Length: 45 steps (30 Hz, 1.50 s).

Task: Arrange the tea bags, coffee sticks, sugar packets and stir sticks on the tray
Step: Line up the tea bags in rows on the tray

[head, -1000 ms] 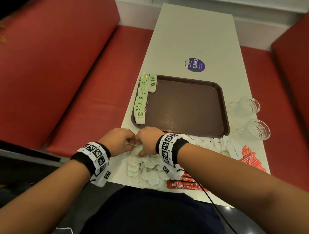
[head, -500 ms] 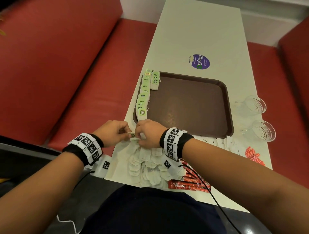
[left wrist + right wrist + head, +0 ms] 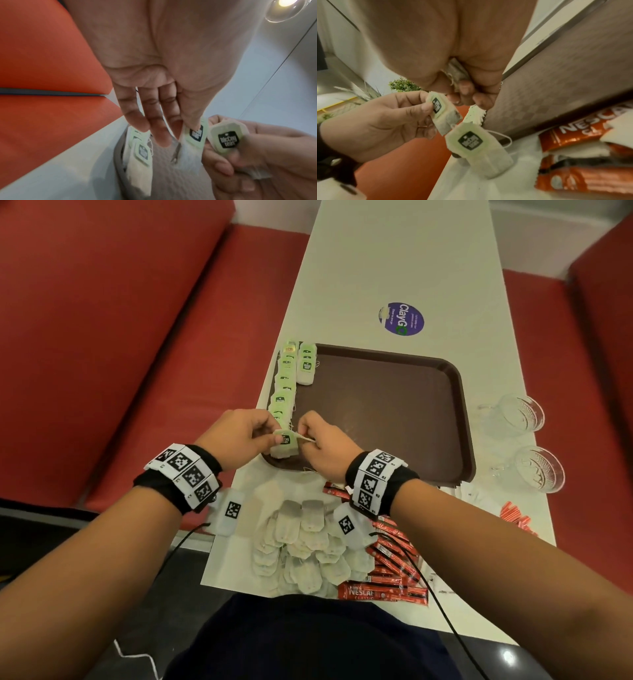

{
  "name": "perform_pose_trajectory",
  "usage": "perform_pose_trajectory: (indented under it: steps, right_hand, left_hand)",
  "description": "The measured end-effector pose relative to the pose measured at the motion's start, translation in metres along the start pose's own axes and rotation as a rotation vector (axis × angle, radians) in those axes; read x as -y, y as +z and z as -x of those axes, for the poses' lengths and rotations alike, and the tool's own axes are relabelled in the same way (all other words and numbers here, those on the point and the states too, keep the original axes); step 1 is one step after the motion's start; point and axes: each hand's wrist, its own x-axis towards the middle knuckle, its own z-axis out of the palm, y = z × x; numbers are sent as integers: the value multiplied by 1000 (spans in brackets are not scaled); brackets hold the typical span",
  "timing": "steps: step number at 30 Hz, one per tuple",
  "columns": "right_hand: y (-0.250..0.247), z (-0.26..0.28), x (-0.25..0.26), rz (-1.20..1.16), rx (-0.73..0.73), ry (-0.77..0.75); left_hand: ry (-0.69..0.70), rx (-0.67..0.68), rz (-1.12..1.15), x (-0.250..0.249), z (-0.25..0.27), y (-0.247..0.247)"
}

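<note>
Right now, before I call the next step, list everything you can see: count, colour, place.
tray: one, brown, mid-table.
tea bags in rows: many, green-tagged, tray's left edge, plus a short second row.
held tea bags: at least two, over tray's near-left corner.
loose tea bags: a pile, white, near table edge.
coffee sticks: several, red, right of the pile.
stir sticks: a bunch, red, near-right.
sugar packets: white, past tray's near-right corner; count unclear.
glass cups: two, clear, right of tray.
sticker: one, purple, beyond tray.
left hand: pinches a bag.
right hand: grips bags.

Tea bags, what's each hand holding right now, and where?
Left hand pinches one tea bag at its green tag; right hand holds another tea bag by its top.
</note>
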Motion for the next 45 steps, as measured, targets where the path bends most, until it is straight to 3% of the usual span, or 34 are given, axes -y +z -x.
perform_pose_trajectory:
  steps: [8, 14, 20, 24, 29, 34, 37, 40, 45]
  right_hand:
    - [-19, -7, -19, 11, -120, -33]
    - [-35, -15, -27, -52, -212, -2]
    - [-48, -18, -35, -249, -271, 117]
    - [-56, -16, -41, -333, -279, 155]
    - [-58, -17, -46, -305, -219, 168]
    - [-59, -19, -53, -280, -197, 185]
    - [-60, -21, -56, -234, -184, 190]
    - [-61, -22, -60, -199, -195, 186]
    - [-64, -23, -59, -92, -256, 120]
  left_hand:
    - [80, -59, 81, -22, -28, 2]
    - [23, 15, 17, -30, -52, 10]
    - [-142, -194, -150, -24, -113, 0]
    - [-244, -156, -309, -24, -152, -4]
    - [-363, -150, -338, -29, -177, 4]
    - [-359, -167, -467, -30, -184, 8]
    - [-288, -177, -472, -32, -188, 13]
    - [-212, -88, -503, -38, -190, 19]
    - [-196, 32, -567, -35, -190, 18]
